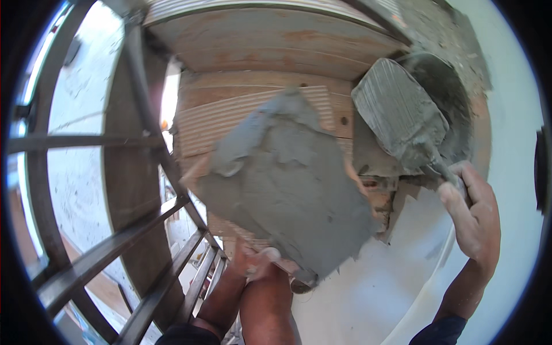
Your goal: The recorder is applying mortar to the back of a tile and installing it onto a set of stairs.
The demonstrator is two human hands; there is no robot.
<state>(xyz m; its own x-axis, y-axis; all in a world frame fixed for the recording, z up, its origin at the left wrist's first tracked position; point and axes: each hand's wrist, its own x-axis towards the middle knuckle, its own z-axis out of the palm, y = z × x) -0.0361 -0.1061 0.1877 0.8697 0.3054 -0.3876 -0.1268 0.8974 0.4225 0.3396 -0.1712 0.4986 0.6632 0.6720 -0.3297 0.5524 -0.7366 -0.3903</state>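
My left hand (254, 261) grips the near edge of a tile, its fingers partly hidden beneath it. Thick, wet grey mortar (293, 184) covers most of the tile's upper face, with a raised lump toward the far corner. A little bare tile (196, 174) shows at the left corner. On the right, my right hand (474, 210) is closed around the handle of a trowel (397, 109). The trowel's wide blade is smeared with grey mortar and lies over the mouth of a bucket (460, 92), whose inside is coated with mortar.
Beyond the held tile is a wooden step with a ridged tile (230, 123) on it and an upright board (276, 43) behind. A metal railing (115, 247) runs along the left. At right stands a pale wall (512, 69). My knee (267, 310) is below the tile.
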